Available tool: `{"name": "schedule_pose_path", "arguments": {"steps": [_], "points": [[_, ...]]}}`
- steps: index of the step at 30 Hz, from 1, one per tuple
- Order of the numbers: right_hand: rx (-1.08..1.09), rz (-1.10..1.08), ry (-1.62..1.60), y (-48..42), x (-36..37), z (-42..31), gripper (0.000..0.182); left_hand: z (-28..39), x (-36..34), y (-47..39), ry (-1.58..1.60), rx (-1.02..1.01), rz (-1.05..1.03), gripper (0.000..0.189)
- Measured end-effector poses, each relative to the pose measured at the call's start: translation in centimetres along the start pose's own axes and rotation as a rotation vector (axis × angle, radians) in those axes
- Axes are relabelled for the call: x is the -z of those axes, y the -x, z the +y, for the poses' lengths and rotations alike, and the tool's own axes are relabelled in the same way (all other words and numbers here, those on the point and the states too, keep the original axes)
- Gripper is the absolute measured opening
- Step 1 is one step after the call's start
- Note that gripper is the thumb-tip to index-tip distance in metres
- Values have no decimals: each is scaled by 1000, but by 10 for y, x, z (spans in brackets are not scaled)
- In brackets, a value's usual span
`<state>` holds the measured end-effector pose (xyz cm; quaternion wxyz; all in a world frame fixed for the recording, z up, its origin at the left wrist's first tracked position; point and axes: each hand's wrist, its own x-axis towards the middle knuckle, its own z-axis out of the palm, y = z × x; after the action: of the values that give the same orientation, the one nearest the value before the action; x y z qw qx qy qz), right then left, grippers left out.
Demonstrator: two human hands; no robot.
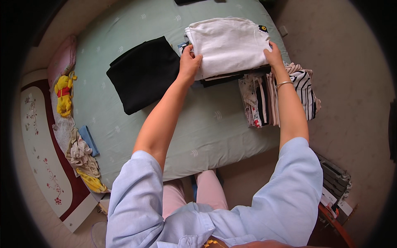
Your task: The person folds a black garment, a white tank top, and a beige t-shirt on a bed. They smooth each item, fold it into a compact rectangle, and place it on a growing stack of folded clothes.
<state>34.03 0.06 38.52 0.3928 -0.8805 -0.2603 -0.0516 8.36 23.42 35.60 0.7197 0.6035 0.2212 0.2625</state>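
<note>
A folded white garment [231, 46] with a black and yellow patch at its far right corner lies on top of a stack of folded clothes. My left hand [189, 63] grips its left edge, thumb on top. At the right edge, my right hand [273, 55] pinches the cloth between thumb and fingers. Dark folded layers [220, 80] show beneath the white one. To the left, a folded black garment [144, 74] lies by itself on the green bed sheet [192, 124]. Under my right forearm stands a row of folded clothes [256, 99], with a black-and-white striped garment [302, 83] beside it.
Along the bed's left side are a yellow plush toy [64, 94], a blue folded cloth [89, 140] and crumpled clothes [82, 155]. The floral headboard [46, 148] stands beyond them. A wall socket [283, 31] is near the far right corner. Dark stacked trays [333, 173] stand at lower right.
</note>
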Motion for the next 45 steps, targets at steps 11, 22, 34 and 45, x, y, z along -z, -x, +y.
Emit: {"name": "schedule_pose_path", "arguments": {"steps": [11,22,34,45], "points": [[464,195,516,35,-72,-101,63,5,-54,-25,-1096,-824,111,65],[391,108,700,29,-129,-64,64,-60,-43,-53,-1114,-469,63,73],[292,-163,678,6,-122,-33,61,-56,-26,-29,-1042,-332,-193,68],[432,-330,-74,270,-125,-164,49,-57,103,196,-777,-157,-48,68]]}}
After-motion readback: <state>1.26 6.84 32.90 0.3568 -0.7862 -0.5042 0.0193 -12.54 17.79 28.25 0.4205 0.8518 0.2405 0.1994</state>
